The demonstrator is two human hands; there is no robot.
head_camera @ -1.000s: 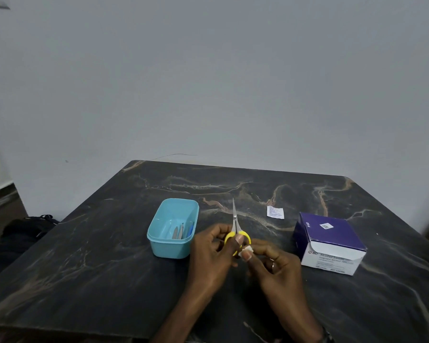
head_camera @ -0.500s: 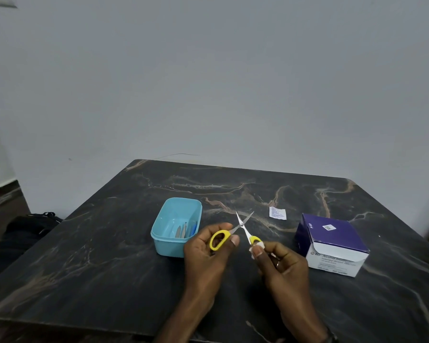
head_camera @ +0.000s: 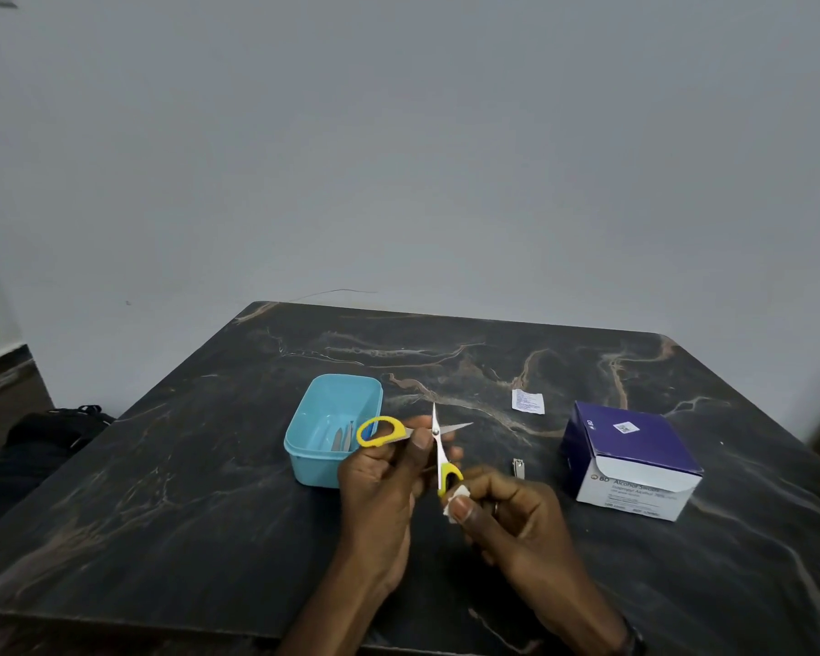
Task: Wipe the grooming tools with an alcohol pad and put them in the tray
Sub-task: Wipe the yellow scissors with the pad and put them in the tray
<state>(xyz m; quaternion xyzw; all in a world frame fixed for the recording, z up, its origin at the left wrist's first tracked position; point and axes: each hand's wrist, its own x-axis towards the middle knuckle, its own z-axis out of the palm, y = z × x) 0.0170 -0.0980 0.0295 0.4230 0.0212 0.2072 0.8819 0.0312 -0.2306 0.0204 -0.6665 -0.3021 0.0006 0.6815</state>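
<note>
A: Where the dark marbled worktop point(head_camera: 171, 490) runs bare on the left, what comes first?

B: Blue tray point(head_camera: 304, 454), metal tools inside. Next, left hand point(head_camera: 379, 485), fingers grasping the yellow-handled scissors point(head_camera: 439, 447), blades splayed wide above the worktop.

A: And rightward?

B: Right hand point(head_camera: 507, 518), fingers pinching a white alcohol pad point(head_camera: 455, 501) against one handle. Nail clipper point(head_camera: 518, 467) just beyond. Torn wrapper point(head_camera: 528, 401); swab box point(head_camera: 630, 461) near the right edge.

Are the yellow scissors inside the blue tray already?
No, the scissors are held open above the table by both hands, beside the blue tray, not in it.
</note>
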